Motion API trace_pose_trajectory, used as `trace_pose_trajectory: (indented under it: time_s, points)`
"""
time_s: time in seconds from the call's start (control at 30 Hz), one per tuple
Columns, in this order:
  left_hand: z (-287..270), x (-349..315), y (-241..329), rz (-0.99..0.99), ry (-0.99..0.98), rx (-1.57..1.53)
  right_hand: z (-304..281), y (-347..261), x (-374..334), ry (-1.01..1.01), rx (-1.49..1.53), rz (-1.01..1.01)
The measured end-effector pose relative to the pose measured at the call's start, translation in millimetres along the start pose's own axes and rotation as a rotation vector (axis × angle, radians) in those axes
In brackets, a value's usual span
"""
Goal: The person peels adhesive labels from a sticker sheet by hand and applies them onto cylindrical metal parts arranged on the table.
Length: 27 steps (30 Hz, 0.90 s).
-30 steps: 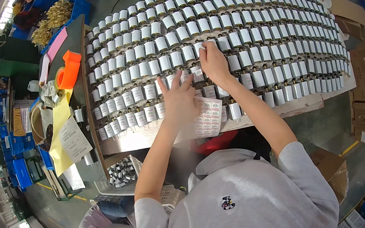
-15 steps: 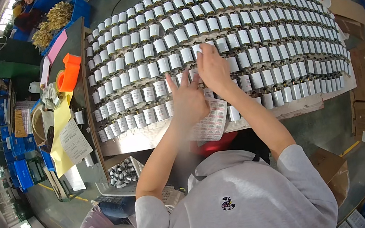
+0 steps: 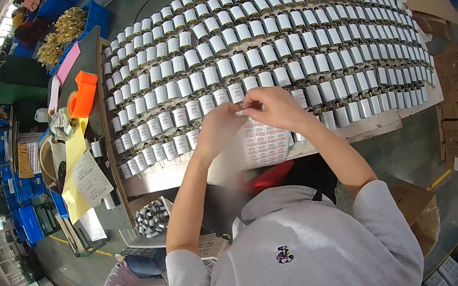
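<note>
"Since both hands are drawn so close together, can you see what they've got?"

"Partly. The right hand (image 3: 277, 109) has thumb and forefinger pinched on what looks like the top edge of the sheet of labels (image 3: 264, 143). The left hand (image 3: 219, 125) has its fingers bent in, but the tips are hidden, so I can't tell what they grip."

"And the sheet?"

"Below the hands, by the near edge of the table (image 3: 169, 177). I can't tell whether it's resting on the wood."

"What might spoil it?"

"An uneven pull, I'd say: that could tear a label or fold it onto its own glue. And a careless knuckle could knock the white-wrapped cylinders (image 3: 207, 103), standing so close in their rows just beyond."

"Half a second ago that right hand was out among them."

"Yes, fingers on a cylinder, with the left spread below. Now they've come back to the sheet, and the left fingers have closed up."

"Anything farther off?"

"An orange tape dispenser (image 3: 84, 95) on the side bench, then a blue bin (image 3: 97, 14) heaped with gold-coloured parts (image 3: 67, 31). Neither has visibly changed, apart from a slight shift of the whole view."
</note>
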<state>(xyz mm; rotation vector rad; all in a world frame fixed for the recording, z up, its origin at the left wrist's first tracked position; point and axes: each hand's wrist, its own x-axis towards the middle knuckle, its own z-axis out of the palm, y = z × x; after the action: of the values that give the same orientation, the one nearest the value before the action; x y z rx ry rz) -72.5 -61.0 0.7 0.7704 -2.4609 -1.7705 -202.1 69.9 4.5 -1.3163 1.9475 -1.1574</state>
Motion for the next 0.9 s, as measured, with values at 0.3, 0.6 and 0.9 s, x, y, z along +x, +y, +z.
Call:
trace_pose_trajectory:
  time_s: [0.3, 0.6, 0.9]
  points:
    - [15.3, -3.6, -19.7, 0.029, -0.160, 0.039, -21.4, 46.8, 38.9, 0.027, 0.129, 0.306]
    - [25.1, 2.9, 3.8, 0.126, -0.063, 0.434, -28.9, 60.0, 71.7, -0.286, -0.048, 0.459]
    - [39.2, 12.6, -7.1, 0.475, 0.206, 0.795, -22.5, 64.1, 75.1, -0.284, -0.219, 0.429]
